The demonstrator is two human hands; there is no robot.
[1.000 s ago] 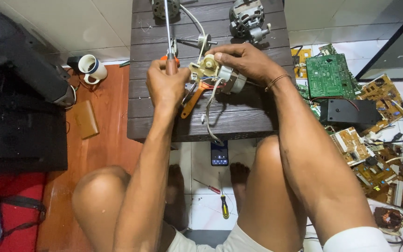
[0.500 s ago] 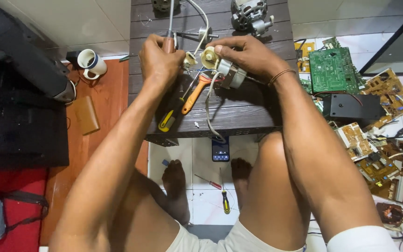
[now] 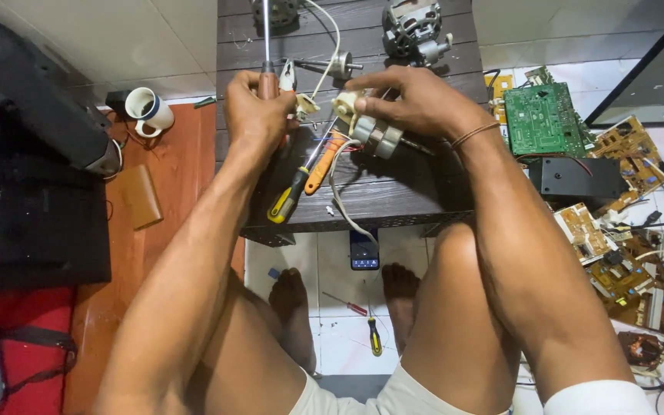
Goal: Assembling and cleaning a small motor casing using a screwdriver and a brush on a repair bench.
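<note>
The left hand (image 3: 257, 115) is curling its fingers shut around a long screwdriver (image 3: 266, 46), shaft pointing away up the dark slatted table (image 3: 393, 201). The right hand (image 3: 416, 100) is gripping a small motor (image 3: 374, 134) (cream-coloured at one end) just above the tabletop. A yellow-handled screwdriver (image 3: 290, 196) and an orange-handled tool (image 3: 323, 163) are lying between the wrists. Green circuit boards (image 3: 543, 119) are sitting to the right.

A small phone (image 3: 363, 250) lies on the floor just below the near edge of the tabletop (image 3: 393, 204), between the feet, its upright rectangular screen lit blue. No packages, labels or signs can be made out.
</note>
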